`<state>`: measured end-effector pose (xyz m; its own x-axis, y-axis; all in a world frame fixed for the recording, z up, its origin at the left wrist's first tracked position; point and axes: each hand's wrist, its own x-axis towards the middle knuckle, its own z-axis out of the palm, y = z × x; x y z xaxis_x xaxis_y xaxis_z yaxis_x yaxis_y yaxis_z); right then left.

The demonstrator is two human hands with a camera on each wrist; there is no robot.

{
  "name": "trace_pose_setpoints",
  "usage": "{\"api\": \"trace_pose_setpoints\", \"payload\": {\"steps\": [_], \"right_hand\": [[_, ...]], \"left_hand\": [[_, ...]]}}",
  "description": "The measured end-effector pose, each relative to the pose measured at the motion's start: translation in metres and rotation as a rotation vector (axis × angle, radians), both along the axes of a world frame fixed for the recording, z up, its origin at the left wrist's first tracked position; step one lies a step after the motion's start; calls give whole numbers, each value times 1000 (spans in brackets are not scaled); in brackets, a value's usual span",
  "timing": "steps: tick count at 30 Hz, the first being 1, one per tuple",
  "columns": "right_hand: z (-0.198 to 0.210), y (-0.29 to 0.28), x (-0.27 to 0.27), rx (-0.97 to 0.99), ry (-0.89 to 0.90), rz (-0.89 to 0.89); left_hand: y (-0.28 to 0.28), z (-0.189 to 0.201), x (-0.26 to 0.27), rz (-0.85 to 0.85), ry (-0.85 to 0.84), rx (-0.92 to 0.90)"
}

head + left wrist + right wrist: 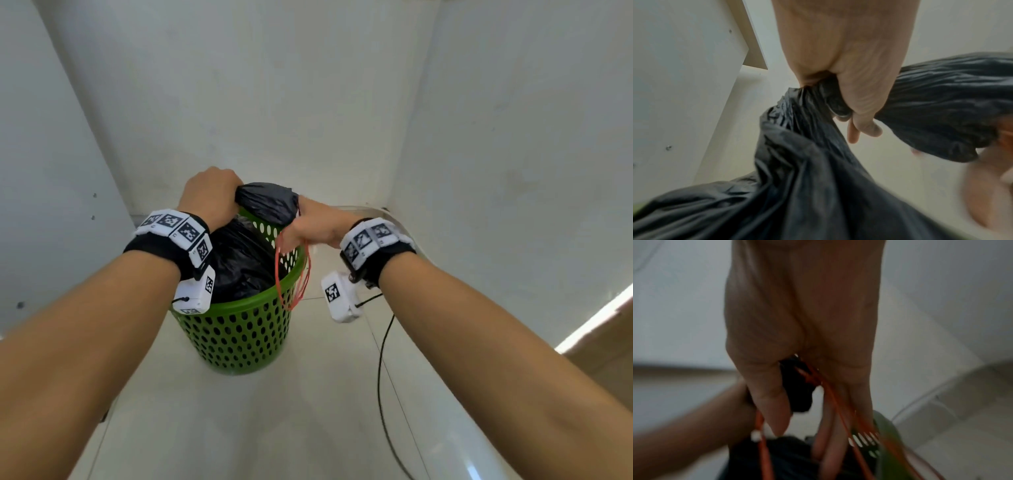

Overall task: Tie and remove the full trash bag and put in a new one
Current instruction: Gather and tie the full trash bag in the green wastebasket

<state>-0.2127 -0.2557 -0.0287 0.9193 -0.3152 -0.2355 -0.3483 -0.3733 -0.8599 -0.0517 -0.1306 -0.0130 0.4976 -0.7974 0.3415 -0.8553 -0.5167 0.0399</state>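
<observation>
A green perforated bin (239, 335) stands on the floor with a full black trash bag (239, 263) inside it. The bag's top is gathered into a twisted roll (267, 202) stretched between my hands above the bin. My left hand (212, 195) grips the roll's left end; the left wrist view shows its fingers curled round the bunched neck (818, 97). My right hand (308, 226) holds the roll's right end together with the red drawstring loops (294, 274), which hang down over the bin's rim. In the blurred right wrist view, the drawstrings (838, 399) and black plastic (799, 394) run through my fingers.
The bin sits in a corner between white walls (308, 85) on a pale tiled floor (257, 428). A black cable (382, 359) trails across the floor to the right of the bin. A white panel (51, 171) with screw holes stands at the left.
</observation>
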Motion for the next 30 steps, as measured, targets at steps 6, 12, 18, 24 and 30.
{"api": "trace_pose_setpoints", "payload": {"steps": [6,12,18,24,30], "right_hand": [[32,-36,-22,629,-45,67],[33,-21,-34,147,113,193],[64,-66,-60,331,-191,-69],[57,-51,-49,-317,-84,-235],[31,-17,-15,-67,-102,-87]], "left_hand": [[10,-4,11,21,27,-10],[8,-5,9,-6,112,-29],[16,0,23,2,186,-92],[12,-3,16,15,197,-49],[5,0,0,-36,20,-48]]}}
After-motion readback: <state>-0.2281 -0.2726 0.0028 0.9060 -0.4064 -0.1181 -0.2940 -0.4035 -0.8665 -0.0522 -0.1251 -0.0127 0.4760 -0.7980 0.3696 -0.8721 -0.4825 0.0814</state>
